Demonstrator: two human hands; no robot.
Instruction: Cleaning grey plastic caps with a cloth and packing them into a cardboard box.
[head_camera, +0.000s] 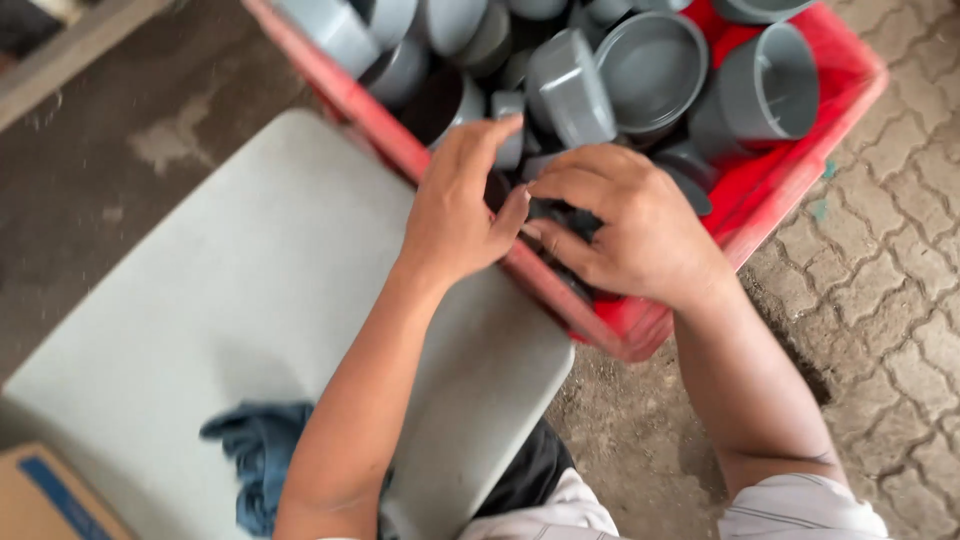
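Both hands together over red crate (640, 335) of grey pipe fittings (652, 68) — left hand (462, 205) and right hand (630, 225) pinch a small dark piece (560, 215), kind unclear. Cardboard box (45, 500) bottom-left, blue rag (255, 455) on pale grey board (230, 290) — cobbled paving (890, 260).

Both hands sit together over the near corner of the red crate (640, 330), the left hand (455, 205) and right hand (625, 220) nearly touching, so no room lies between them. Just beyond the fingers, grey pipe caps (650, 65) crowd the crate, packed and overlapping, with only narrow gaps. The crate's near wall runs under both wrists and bars a low pull-back. Left of the left hand, the pale grey board (230, 290) lies open and flat; a blue rag (255, 450) sits by the left forearm. Right of the right hand, paving (890, 260) is open.
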